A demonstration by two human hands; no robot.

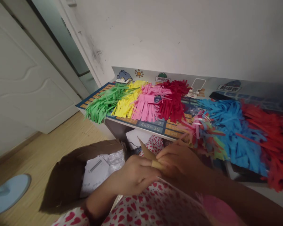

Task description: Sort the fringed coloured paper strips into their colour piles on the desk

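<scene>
While holding the left hand (134,175) and right hand (183,160) close together over the heart-print clothing (128,210), pinches a piece of brown paper (149,153) in the fingers of both, probably to steady it from two sides. Has both sets of fingers closed on it, with a narrow point sticking up past them. Cannot tell the place of the right thumb, hidden from view. Has fringed bundles laid nearly side by side on the printed tabletop (150,126), apparently sorted by colour: green (103,102), yellow (126,103), pink (146,108), dark red (174,99), then a mixed bundle (197,125), blue (237,128) and bright red (273,141). Has an open cardboard box (94,147) near the left forearm, perhaps for easy reach.
</scene>
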